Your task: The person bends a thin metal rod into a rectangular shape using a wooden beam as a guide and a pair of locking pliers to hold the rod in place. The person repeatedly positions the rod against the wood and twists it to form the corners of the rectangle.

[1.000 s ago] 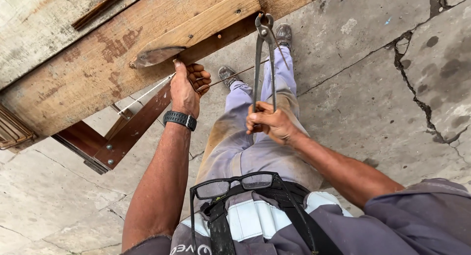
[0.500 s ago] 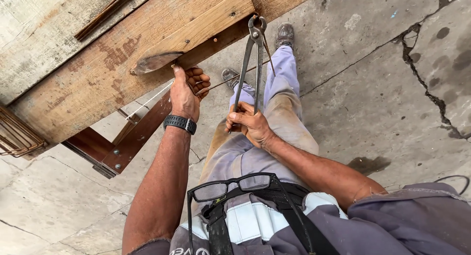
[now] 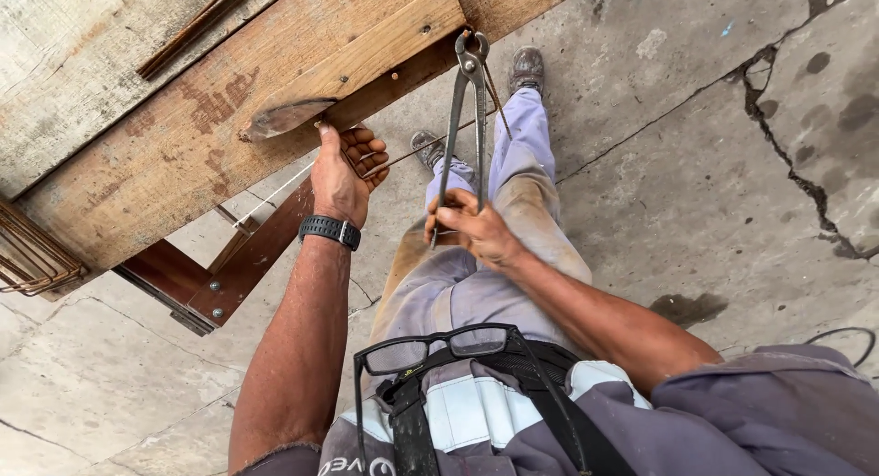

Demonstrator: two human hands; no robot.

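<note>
Right hand (image 3: 476, 231) clamped on long pincers (image 3: 465, 119), left hand (image 3: 343, 176) curled at plank (image 3: 229, 119) edge, perhaps pinching thin wire (image 3: 412, 151)

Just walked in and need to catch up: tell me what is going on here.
A person stands on cracked concrete at a wooden workbench. The right hand grips the handles of long metal pincers, whose jaws point up at the bench's edge, closed on a thin wire. The left hand, with a black watch on its wrist, holds the wire's other end under the bench's edge. Glasses hang at the person's chest.
</note>
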